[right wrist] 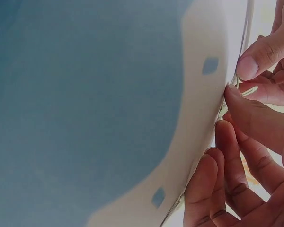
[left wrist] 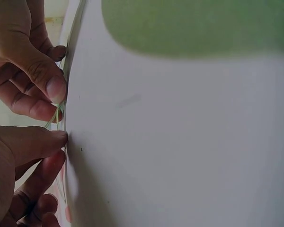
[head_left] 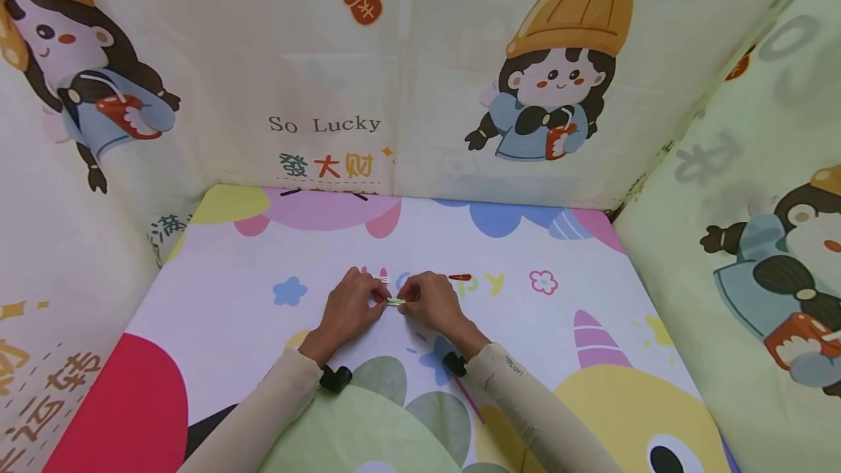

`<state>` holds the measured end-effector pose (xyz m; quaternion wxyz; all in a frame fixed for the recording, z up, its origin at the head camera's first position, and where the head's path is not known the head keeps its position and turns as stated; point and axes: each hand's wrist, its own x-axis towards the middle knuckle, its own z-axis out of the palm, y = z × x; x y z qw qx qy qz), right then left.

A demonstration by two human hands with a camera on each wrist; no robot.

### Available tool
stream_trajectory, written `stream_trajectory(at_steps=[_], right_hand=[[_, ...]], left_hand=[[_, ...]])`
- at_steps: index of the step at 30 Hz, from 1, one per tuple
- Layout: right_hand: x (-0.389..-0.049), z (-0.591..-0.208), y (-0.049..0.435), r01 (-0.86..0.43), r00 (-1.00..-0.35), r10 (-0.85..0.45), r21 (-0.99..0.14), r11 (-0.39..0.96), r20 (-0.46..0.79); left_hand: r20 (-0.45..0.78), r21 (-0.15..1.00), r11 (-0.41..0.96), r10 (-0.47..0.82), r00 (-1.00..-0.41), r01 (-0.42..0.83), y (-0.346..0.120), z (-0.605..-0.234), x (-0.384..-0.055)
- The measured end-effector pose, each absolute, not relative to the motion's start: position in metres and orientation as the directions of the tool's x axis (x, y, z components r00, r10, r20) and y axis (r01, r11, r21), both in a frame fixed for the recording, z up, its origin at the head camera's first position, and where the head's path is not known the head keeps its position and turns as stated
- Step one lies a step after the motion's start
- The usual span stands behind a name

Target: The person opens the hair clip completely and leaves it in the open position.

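Over the middle of the printed tabletop, a small, slim pale green hair clip (head_left: 396, 302) is held between my two hands. My left hand (head_left: 351, 305) pinches one end with thumb and fingertips, and my right hand (head_left: 435, 303) pinches the other end. In the left wrist view the green clip (left wrist: 57, 113) shows as two thin strips spread apart between the fingertips. A narrow tip of the clip (right wrist: 249, 91) sticks out beside the thumbs in the right wrist view. Fingers hide the rest of it.
Just beyond my right hand lies a red hair clip (head_left: 460, 277). A small whitish clip-like piece (head_left: 382, 279) is by my left fingers. Printed cloth walls (head_left: 434, 93) stand at the back and both sides of the patterned tabletop (head_left: 223, 290).
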<state>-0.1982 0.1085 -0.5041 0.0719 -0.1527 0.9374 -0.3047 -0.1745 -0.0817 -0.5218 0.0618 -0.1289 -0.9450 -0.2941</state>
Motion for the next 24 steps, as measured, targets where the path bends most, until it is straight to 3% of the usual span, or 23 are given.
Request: stream_trajectory(at_steps=[13,24], right_hand=[[-0.198,-0.496,0.116,-0.257,-0.944,-0.331,-0.631,0.733,0.000],[-0.204,-0.489,0.129,-0.204,-0.967,-0.252,-0.656,0.726,0.022]], left_hand=[[0.189,0.579,0.769,0.196,-0.962,0.270,-0.083,-0.520,-0.177],[0.235,0.599,0.740,0.205,-0.950,0.308,-0.074,-0.508,-0.186]])
